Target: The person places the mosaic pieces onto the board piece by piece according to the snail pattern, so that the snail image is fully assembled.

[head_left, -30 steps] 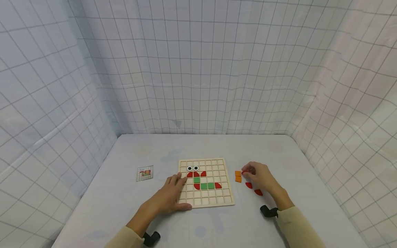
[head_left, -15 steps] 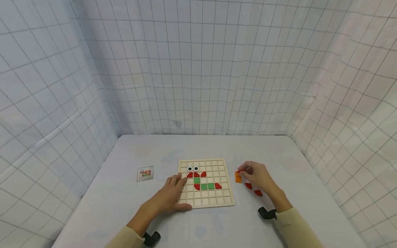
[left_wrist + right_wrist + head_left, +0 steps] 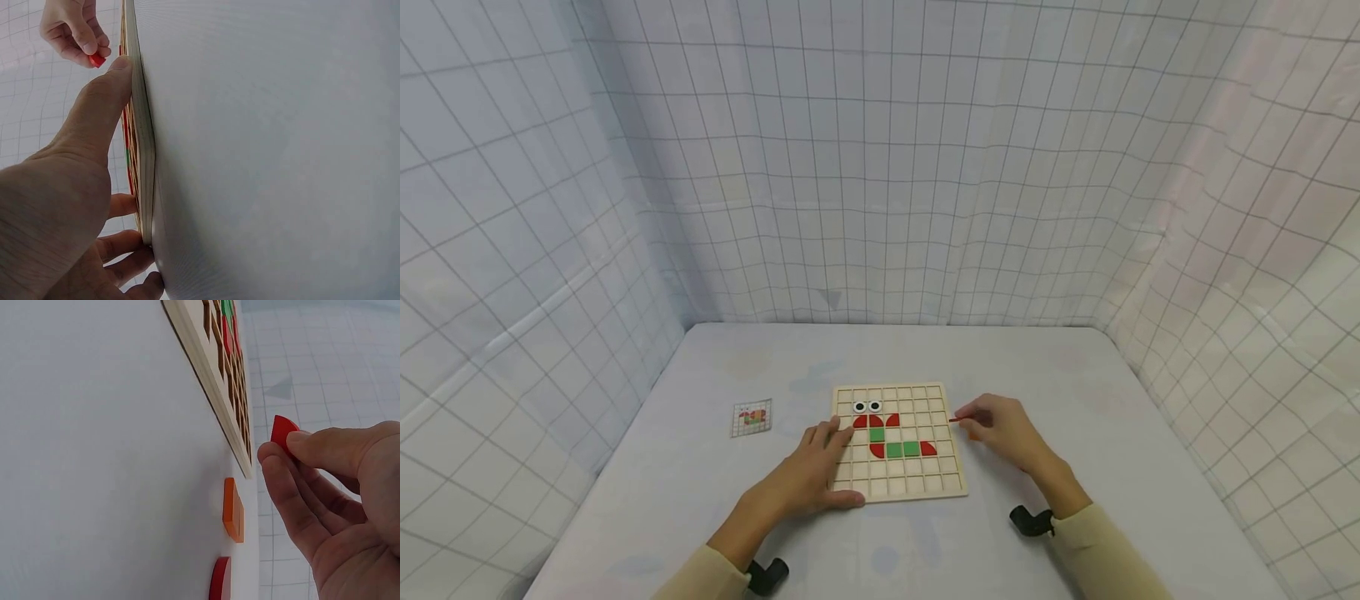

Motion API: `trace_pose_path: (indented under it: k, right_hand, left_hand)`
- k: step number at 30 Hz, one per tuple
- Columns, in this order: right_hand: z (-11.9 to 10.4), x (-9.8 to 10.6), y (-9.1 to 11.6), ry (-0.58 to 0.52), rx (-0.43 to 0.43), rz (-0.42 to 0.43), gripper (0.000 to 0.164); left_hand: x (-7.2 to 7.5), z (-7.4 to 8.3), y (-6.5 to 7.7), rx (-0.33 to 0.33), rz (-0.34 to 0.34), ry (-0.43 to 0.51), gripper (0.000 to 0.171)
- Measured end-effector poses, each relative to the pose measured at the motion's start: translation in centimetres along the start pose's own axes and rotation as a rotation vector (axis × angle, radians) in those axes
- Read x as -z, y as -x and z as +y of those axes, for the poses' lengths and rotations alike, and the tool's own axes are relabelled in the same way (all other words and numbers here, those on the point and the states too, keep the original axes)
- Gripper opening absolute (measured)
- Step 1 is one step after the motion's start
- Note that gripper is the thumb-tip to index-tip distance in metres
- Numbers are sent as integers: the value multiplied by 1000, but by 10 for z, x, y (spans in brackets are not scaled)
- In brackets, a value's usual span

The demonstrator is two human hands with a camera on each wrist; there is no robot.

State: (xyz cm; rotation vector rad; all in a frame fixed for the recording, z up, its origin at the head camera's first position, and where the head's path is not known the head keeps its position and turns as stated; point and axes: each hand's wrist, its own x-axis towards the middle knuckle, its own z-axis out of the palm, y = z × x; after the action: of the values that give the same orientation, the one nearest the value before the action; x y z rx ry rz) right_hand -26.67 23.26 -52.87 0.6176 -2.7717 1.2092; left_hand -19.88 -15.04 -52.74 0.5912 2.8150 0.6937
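- While the gridded board [image 3: 913, 485] is steadied, as it seems, by the left hand [image 3: 811, 473], a red piece [image 3: 955, 419] is held by the right hand [image 3: 1011, 433] near the board's right edge, in the head view. Two eye pieces [image 3: 867, 407], green squares [image 3: 902, 450] and red quarter-rounds [image 3: 928, 449] are already set in the grid; a patterned card [image 3: 751, 417] is laid to the left.
- From the left wrist, the left thumb [image 3: 103, 94] is seen laid against the board's edge; nothing appears to be clasped by that hand, its fingers being spread about the corner.
- From the right wrist, the red piece is shown pinched between thumb and fingertips, tilted and apart from the board. Orange pieces [image 3: 232, 509] and another red piece [image 3: 219, 579] are left on the table [image 3: 106, 456]. A placing step is judged to be in hand; the piece would need to be brought over the grid, turned to suit its cell and lowered flat. Which cell is meant cannot be told.
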Motion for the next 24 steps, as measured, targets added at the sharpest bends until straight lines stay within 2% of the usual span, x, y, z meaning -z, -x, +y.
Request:
trace_pose_path:
  k: [6,11,24]
  right_hand:
    - [-10,-12,-6,18,101,-18,13]
    - [-20,-24,-9,-21,113,-49,12]
    - [-48,-54,-19,-13,158,-73,9]
  left_hand:
    - [0,0,-1,-6,3,-6,118]
    - [0,1,0,3,-6,8,119]
    - [0,0,-1,6,-10,4,119]
